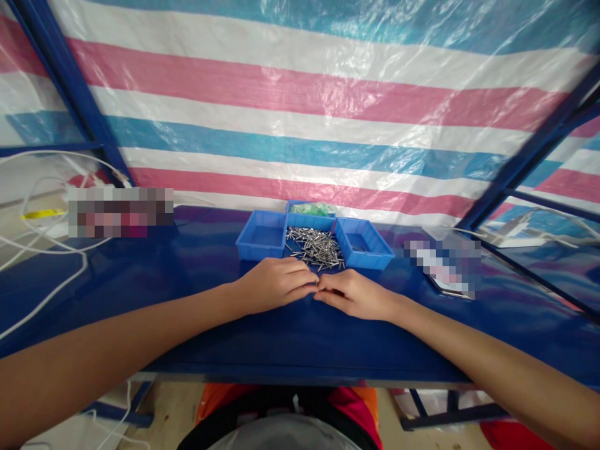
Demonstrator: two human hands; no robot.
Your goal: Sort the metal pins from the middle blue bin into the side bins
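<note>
My left hand (280,285) and my right hand (356,294) meet over the table, fingertips almost touching. Both are closed in a pinch. A tiny bit of something shows between the fingertips, too small to name. Just beyond the hands lies a heap of thin, silvery metal pins (317,247), in front of the back wall of a blue middle bin (310,221). A shallow blue bin (260,251) stands to the left of the heap, and another blue bin (368,259) to its right. My hands hide the near edge of the heap.
Behind the bins sits a container with a green plastic bag (315,209). A flat phone-like object (443,278), partly blurred out, lies on the blue table (290,344) at right. White cables (84,269) trail at left. A striped sheet (300,106) hangs behind.
</note>
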